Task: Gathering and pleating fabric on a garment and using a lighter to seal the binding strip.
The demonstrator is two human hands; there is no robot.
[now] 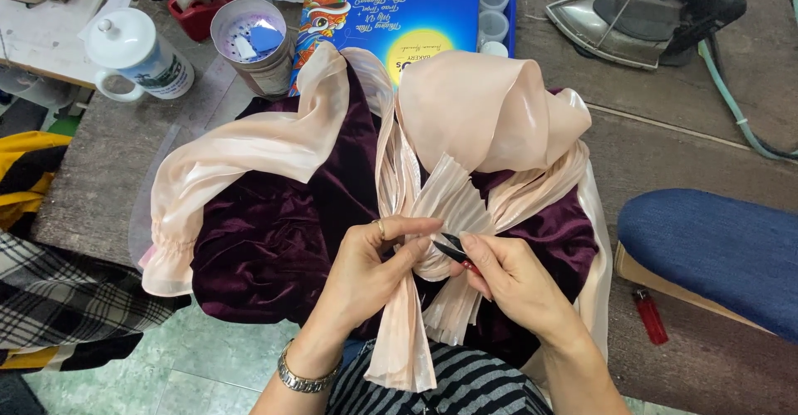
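Centre of view: knot of a pale peach pleated satin bow [449, 215], sewn or pinned on a dark plum velvet garment [274, 249] spread over the wooden table [665, 149] edge and lap.

Left hand [366, 269]: thumb and forefinger closed in a pinch on the pleated band just left of the knot, ring on one finger, metal watch at the wrist. Fabric gripped, pulled a little taut toward the left.

Right hand [511, 278]: fingers closed round a small black slim tool [451, 249], prob. thread snips or tweezers, can't tell which. Red bit showing under the hand, maybe a handle, unclear.

Key relation: tool tip pointing up-left, touching or just beside the knot, right where the left pinch ends. Long axis of tool diagonal, lower right to upper left. Pleats of the bow tail running top to bottom, so tool crossing them at an angle. Both hands almost meeting at the knot; right hand's tool nearest the spot, left fingertips [424, 228] just above it.

Bow tail hanging down between the wrists over striped clothing. Big peach loop [490, 116] standing up behind the knot, sheer peach sleeve [224, 165] w/ gathered cuff lying off to the left.

Round about: white lidded mug [133, 53] far left, grey tin of scraps [249, 37], blue printed box [391, 12], steam iron [632, 16] top right, blue padded pressing board [715, 253] right, red lighter [651, 315] below it. All well apart from the hands.
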